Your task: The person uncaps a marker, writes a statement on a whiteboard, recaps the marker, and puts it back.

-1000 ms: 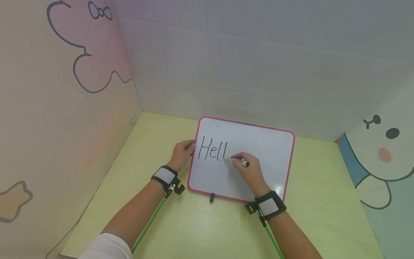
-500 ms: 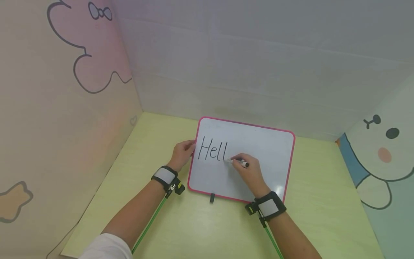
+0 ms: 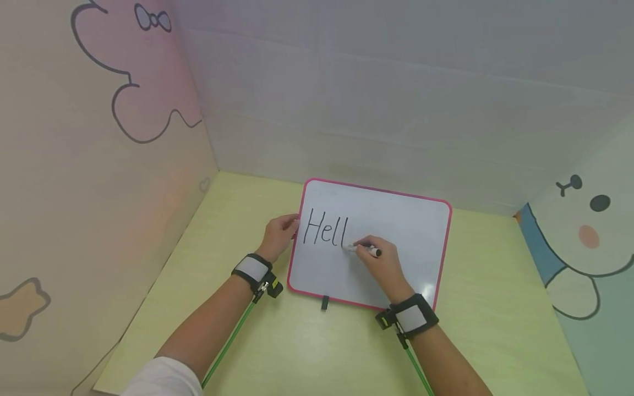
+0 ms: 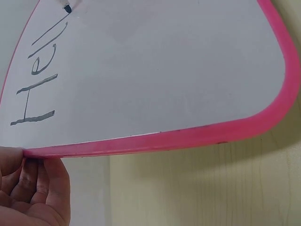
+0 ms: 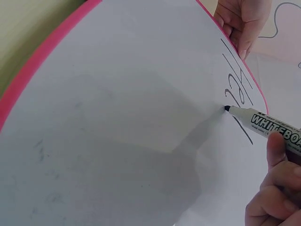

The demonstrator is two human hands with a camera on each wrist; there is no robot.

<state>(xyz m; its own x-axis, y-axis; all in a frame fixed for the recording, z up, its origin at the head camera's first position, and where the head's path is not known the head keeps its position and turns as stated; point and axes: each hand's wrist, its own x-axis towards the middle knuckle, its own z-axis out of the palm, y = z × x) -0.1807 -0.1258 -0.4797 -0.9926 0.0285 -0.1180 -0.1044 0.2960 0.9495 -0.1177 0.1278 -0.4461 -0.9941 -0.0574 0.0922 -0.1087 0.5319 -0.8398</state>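
Observation:
A pink-framed whiteboard lies on the yellow-green table with "Hell" written on it in black. My right hand pinches a whiteboard marker, whose tip touches the board just right of the last letter. In the right wrist view the marker is white with black print. My left hand grips the board's left edge, with its fingers curled under the frame.
Cartoon-printed walls close in the table on the left, back and right. A small black clip sticks out from the board's near edge. Green cords run from both wristbands.
The marker tip has shifted slightly down and left near the foot of the last "l". The left hand and the board stay put.

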